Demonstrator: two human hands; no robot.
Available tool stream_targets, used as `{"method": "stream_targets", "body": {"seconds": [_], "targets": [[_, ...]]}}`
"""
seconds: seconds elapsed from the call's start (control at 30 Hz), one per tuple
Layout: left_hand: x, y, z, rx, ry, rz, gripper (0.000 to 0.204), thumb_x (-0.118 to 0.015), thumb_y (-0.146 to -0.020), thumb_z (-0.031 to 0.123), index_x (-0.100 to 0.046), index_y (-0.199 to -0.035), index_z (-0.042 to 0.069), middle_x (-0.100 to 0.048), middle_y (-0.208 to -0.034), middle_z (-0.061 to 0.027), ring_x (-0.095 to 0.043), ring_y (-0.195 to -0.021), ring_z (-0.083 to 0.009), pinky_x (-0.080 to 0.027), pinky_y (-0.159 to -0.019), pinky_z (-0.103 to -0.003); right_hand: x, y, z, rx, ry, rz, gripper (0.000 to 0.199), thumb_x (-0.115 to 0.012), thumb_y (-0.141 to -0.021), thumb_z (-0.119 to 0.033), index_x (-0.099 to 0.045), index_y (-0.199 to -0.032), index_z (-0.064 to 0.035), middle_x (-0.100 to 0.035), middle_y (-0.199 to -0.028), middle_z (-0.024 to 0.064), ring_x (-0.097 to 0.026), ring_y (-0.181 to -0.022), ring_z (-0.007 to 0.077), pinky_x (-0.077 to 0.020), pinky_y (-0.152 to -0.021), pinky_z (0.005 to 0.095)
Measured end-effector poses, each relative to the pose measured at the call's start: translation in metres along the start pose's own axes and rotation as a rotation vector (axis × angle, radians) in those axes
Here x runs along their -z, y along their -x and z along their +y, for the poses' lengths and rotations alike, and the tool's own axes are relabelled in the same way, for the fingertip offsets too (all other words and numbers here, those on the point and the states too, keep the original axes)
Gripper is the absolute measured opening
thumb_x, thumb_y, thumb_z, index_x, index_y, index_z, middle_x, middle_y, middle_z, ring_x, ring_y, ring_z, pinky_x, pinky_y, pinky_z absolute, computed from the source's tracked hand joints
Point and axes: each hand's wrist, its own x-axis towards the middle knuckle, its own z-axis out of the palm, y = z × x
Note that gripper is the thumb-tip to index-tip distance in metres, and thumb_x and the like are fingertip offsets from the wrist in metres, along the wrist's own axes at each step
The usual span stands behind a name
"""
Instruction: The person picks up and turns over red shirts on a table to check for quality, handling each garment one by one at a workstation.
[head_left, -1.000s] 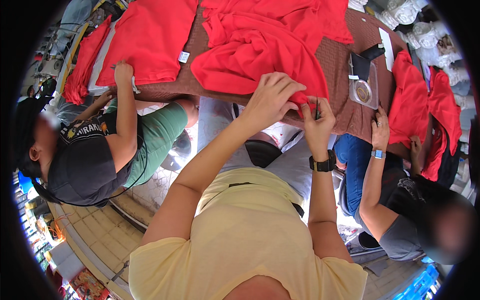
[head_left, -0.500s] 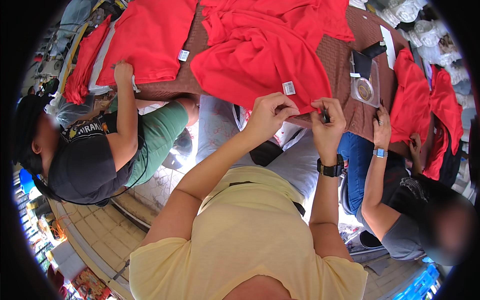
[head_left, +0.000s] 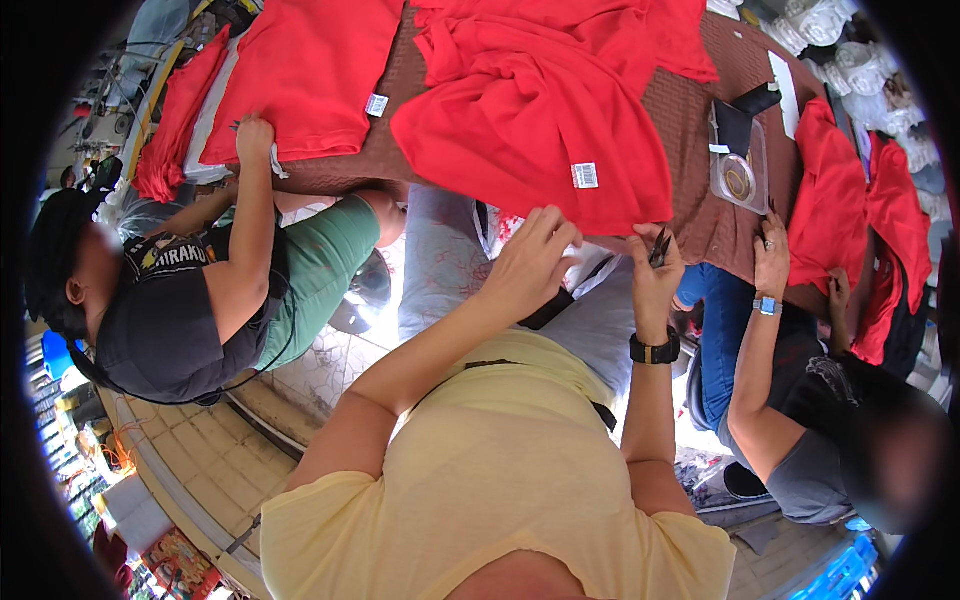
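Working at the near edge of a brown table (head_left: 700, 120), the person has a red garment (head_left: 530, 130) spread in front, its hem hanging just over the edge and a small white label (head_left: 585, 176) showing near that hem. The left hand (head_left: 530, 262) is open, fingers spread and curled slightly, just below the hem and gripping nothing that can be seen. The right hand (head_left: 655, 270) is closed around a small dark pair of snips (head_left: 660, 246), blades pointing up toward the cloth. This looks like thread trimming or label checking along the hem, between cuts. A further cut would seem to call for the open hand to pinch the fabric taut first.
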Motion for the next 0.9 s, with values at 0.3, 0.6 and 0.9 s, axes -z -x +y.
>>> {"method": "stream_targets", "body": {"seconds": [0.3, 0.6, 0.9], "targets": [[-0.033, -0.039, -0.016, 0.096, 0.329, 0.211, 0.034, -0.079, -0.082, 0.011, -0.060, -0.108, -0.001, -0.055, -0.098, -0.0091, -0.058, -0.073, -0.0150, -0.048, -0.063, -0.028, -0.010, 0.011, -0.009, -0.403, -0.556, -0.064, 0.009, -0.063, -0.094, -0.004, -0.057, -0.099, -0.0099, -0.045, -0.065, -0.0073, -0.032, -0.045, 0.0014, -0.0203, -0.042, 0.0220], [-0.042, -0.038, -0.038, 0.329, 0.822, 0.332, 0.002, -0.067, -0.090, -0.002, -0.067, -0.091, 0.000, -0.067, -0.081, -0.0034, -0.060, -0.072, -0.0068, -0.048, -0.064, -0.023, -0.017, 0.009, -0.010, -0.424, -0.520, 0.008, 0.016, -0.064, -0.095, -0.003, -0.053, -0.106, -0.0097, -0.043, -0.062, -0.0065, -0.030, -0.045, 0.0018, -0.0199, -0.042, 0.0225], [0.006, -0.008, -0.012, 0.061, 0.062, -0.213, 0.020, -0.071, -0.078, 0.002, -0.063, -0.096, -0.002, -0.060, -0.091, -0.0152, -0.059, -0.085, -0.0362, -0.048, -0.076, -0.043, -0.015, 0.008, -0.012, -0.420, -0.501, 0.016, 0.026, -0.061, -0.095, -0.001, -0.053, -0.118, -0.0084, -0.047, -0.068, -0.0057, -0.030, -0.046, 0.0007, -0.0204, -0.042, 0.0217]]}}
